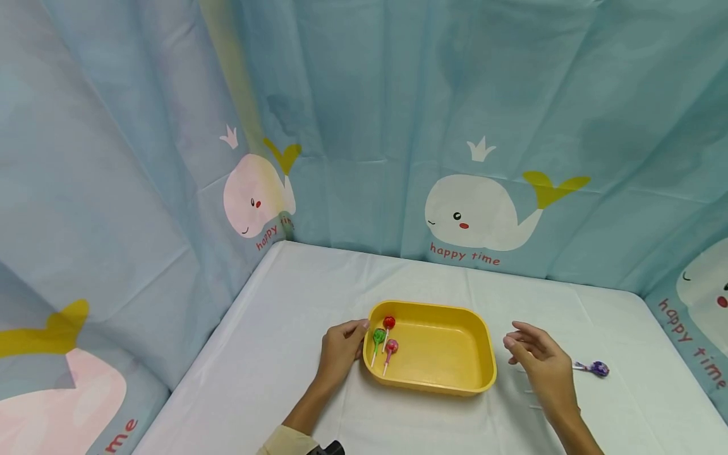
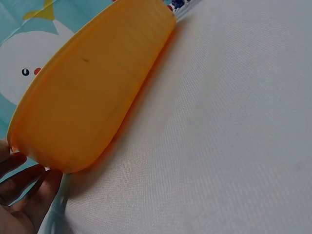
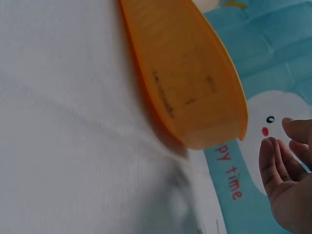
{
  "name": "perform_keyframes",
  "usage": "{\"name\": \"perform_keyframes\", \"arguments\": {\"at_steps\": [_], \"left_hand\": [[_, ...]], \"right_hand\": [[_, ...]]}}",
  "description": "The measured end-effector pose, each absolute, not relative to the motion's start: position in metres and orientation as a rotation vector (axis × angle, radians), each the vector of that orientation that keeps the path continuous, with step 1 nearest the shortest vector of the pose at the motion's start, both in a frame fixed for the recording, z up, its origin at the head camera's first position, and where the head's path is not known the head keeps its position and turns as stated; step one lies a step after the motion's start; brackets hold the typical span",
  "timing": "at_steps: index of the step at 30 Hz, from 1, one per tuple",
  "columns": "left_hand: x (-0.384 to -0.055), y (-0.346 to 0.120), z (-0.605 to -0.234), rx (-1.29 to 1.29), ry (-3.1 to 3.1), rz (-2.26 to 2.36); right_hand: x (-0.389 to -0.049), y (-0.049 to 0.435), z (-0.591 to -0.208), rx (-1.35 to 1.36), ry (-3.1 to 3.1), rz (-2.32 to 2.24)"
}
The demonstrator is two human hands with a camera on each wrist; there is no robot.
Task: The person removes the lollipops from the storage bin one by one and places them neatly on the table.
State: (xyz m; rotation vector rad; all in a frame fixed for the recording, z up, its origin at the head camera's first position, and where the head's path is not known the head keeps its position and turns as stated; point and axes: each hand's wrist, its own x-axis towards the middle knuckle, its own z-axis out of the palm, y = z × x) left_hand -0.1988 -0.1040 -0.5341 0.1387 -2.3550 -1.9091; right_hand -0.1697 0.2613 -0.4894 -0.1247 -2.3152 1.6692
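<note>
A yellow tray (image 1: 438,383) sits on the white-covered table. Three lollipops, red (image 1: 389,322), green (image 1: 378,336) and pink (image 1: 392,345), lie at its left end. My left hand (image 1: 339,354) holds the tray's left end, thumb by the rim; in the left wrist view its fingers (image 2: 46,187) touch the outer wall. To the tray's right, my right hand (image 1: 543,366) hovers with bent fingers and nothing between them. A purple lollipop (image 1: 599,369) lies beyond that hand. White sticks (image 1: 530,392) poke out beside it, their other ends hidden behind the hand.
Blue curtains (image 1: 364,126) with printed whales stand along the table's back and sides. The white tablecloth (image 1: 296,297) has light creases. A black object (image 1: 330,448) shows by the left sleeve at the bottom edge.
</note>
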Motion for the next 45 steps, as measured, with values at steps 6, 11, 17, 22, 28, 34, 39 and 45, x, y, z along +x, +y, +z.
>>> {"name": "perform_keyframes", "arguments": {"at_steps": [6, 11, 17, 22, 28, 34, 39, 45], "left_hand": [[-0.198, -0.104, -0.533, 0.146, -2.358, -1.899], [-0.199, -0.104, -0.533, 0.145, -2.358, -1.906], [-0.198, -0.104, -0.534, 0.131, -2.342, -1.929], [-0.198, -0.104, -0.534, 0.132, -2.359, -1.898], [-0.198, -0.103, -0.534, 0.140, -2.363, -1.886], [-0.199, -0.104, -0.535, 0.140, -2.360, -1.897], [-0.198, -0.104, -0.533, 0.138, -2.363, -1.896], [-0.198, -0.103, -0.533, 0.145, -2.366, -1.904]], "right_hand": [[-0.171, 0.247, -0.486, -0.083, -2.311, 1.714], [-0.171, 0.236, -0.485, -0.057, -2.324, 1.731], [-0.170, 0.224, -0.485, -0.019, -2.357, 1.734], [-0.171, 0.216, -0.484, 0.037, -2.344, 1.773], [-0.172, 0.206, -0.485, 0.105, -2.324, 1.831], [-0.173, 0.196, -0.485, 0.178, -2.328, 1.879], [-0.175, 0.188, -0.487, 0.204, -2.347, 1.915], [-0.178, 0.179, -0.489, 0.237, -2.364, 1.950]]}}
